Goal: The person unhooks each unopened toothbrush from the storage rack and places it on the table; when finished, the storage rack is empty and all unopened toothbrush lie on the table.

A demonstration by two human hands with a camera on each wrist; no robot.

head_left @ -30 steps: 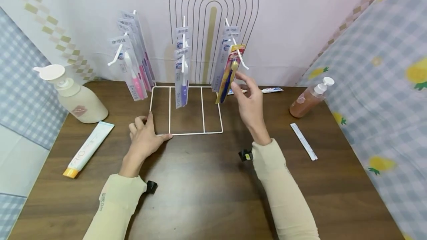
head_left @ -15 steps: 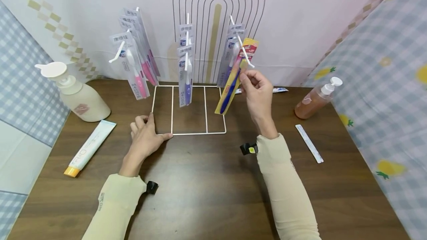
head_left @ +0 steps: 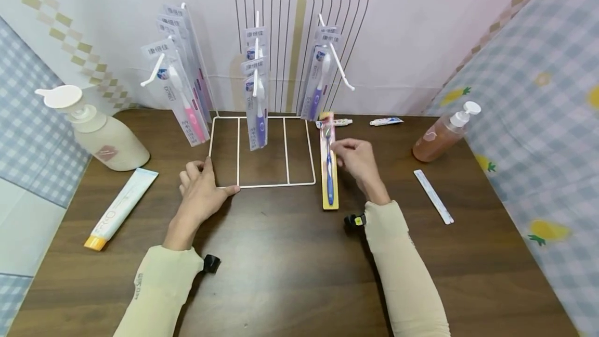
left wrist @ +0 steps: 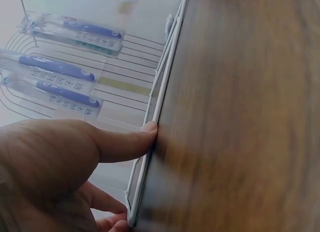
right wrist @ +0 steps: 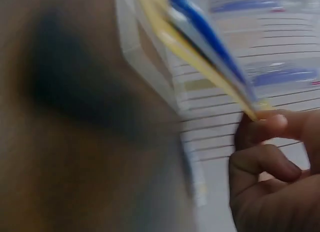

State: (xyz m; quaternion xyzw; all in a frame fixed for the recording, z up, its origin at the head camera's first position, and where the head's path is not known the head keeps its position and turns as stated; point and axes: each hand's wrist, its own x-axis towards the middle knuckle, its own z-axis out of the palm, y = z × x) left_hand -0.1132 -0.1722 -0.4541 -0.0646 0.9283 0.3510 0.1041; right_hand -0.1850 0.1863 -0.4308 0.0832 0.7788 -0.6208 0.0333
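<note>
My right hand (head_left: 357, 160) pinches the edge of a packaged toothbrush (head_left: 329, 181) with a blue handle and yellow card, off the hooks and just right of the white wire display rack (head_left: 276, 186). In the right wrist view, thumb and finger meet at the edge of the pack (right wrist: 210, 76). My left hand (head_left: 198, 191) braces the rack's front left corner, its extended thumb on the front wire and its fingers by the side wire. Packaged toothbrushes hang on three hooks: pink ones (head_left: 192, 118) left, purple ones (head_left: 259, 124) in the middle, more purple ones (head_left: 318, 87) right.
A cream pump bottle (head_left: 114, 142) and a large tube (head_left: 121, 209) are at the left. Behind the right hand lie two small toothpaste tubes, one (head_left: 386, 121) farther right. An amber pump bottle (head_left: 435, 139) and a slim white packet (head_left: 433, 196) occupy the right side.
The yellow-card toothbrush has come off the right hook, and my right hand has brought it down and toward me, beside the rack. The left hand keeps its place on the rack corner.
</note>
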